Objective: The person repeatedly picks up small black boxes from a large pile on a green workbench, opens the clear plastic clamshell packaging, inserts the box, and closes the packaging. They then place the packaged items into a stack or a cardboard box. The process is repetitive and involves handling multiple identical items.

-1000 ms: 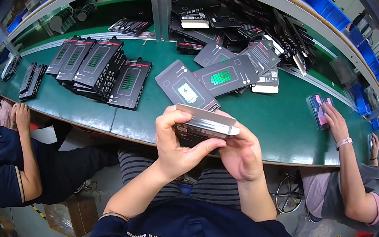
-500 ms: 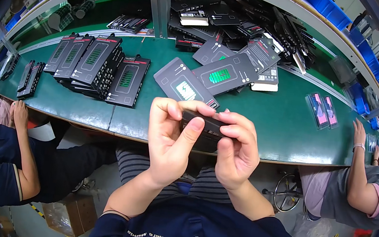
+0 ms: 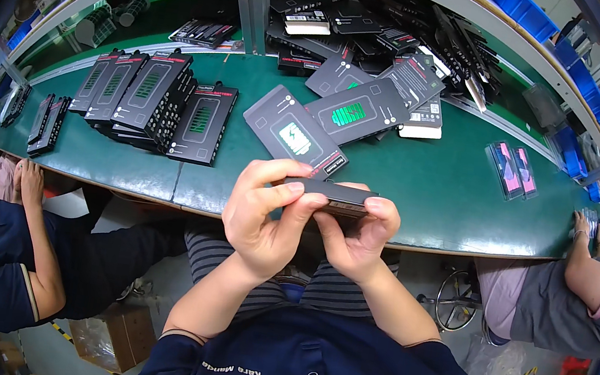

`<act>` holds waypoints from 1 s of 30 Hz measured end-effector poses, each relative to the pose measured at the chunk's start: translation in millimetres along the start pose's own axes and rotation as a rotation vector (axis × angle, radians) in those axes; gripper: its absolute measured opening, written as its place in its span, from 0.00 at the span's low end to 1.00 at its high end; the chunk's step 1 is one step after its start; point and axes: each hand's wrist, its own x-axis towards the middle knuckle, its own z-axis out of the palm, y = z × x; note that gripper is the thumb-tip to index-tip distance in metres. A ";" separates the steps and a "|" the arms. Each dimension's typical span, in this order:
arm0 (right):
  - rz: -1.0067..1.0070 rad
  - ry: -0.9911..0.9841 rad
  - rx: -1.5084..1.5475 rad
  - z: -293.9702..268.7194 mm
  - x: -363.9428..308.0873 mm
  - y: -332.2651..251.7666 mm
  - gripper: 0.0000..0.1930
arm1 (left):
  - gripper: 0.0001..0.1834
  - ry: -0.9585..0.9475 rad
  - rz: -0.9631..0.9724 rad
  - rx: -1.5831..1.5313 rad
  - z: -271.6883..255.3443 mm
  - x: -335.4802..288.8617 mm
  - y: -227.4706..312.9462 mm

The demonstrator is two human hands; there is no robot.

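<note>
My left hand [image 3: 263,217] and my right hand [image 3: 361,236] hold a flat black box [image 3: 339,191] between them, just above the table's near edge. The box is turned edge-on, its narrow side toward me. Fingers and thumb of the left hand pinch its left end, and the right hand grips the other end from below and the side. Just beyond my hands, a dark box with a bright battery picture [image 3: 297,135] lies flat on the green table [image 3: 457,217]. Another box with a green battery picture [image 3: 362,114] overlaps it.
Stacks of similar black boxes [image 3: 150,94] stand to the left, with a lower stack [image 3: 203,126] beside them. A large jumbled pile of boxes [image 3: 361,23] fills the back shelf. Clear packs with pink contents [image 3: 511,171] lie right. Co-workers sit at left [image 3: 15,247] and right [image 3: 568,302].
The box in my hands has turned so that its long narrow edge shows more. My right fingers have shifted to its right end. The right co-worker's arm has moved.
</note>
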 end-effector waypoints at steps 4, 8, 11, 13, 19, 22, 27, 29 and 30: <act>-0.311 0.051 -0.246 7.5 7.5 -16.3 0.21 | 0.27 0.136 -0.683 -0.360 -14.2 -12.2 16.4; -0.245 -0.475 -0.441 16.0 13.3 -36.5 0.12 | 0.41 -0.073 -0.931 -0.578 -55.9 12.2 23.1; -0.040 -0.635 -0.624 20.2 21.4 -17.7 0.17 | 0.41 0.077 -0.783 -0.174 -73.8 34.1 -16.2; 0.157 -0.661 -0.878 24.8 25.2 -13.4 0.32 | 0.33 -0.008 -0.712 0.296 -112.2 40.0 -52.4; 0.203 -0.576 -0.979 7.3 20.8 -16.5 0.32 | 0.21 -0.416 -0.223 0.916 -56.4 27.2 -32.7; 0.307 -0.377 -0.423 -6.9 5.5 -25.6 0.17 | 0.29 -0.556 -0.371 0.815 -23.1 1.2 -2.6; 0.117 -0.044 -1.077 -142.7 37.9 7.0 0.06 | 0.39 -0.811 -0.382 0.867 -29.4 -10.0 37.0; 0.211 -0.031 -1.616 -233.0 38.1 19.2 0.15 | 0.39 -0.940 -0.319 0.829 -38.1 -13.6 51.0; 0.279 -0.023 -1.885 -265.1 38.1 21.3 0.20 | 0.38 -0.999 -0.287 0.814 -40.9 -14.6 54.9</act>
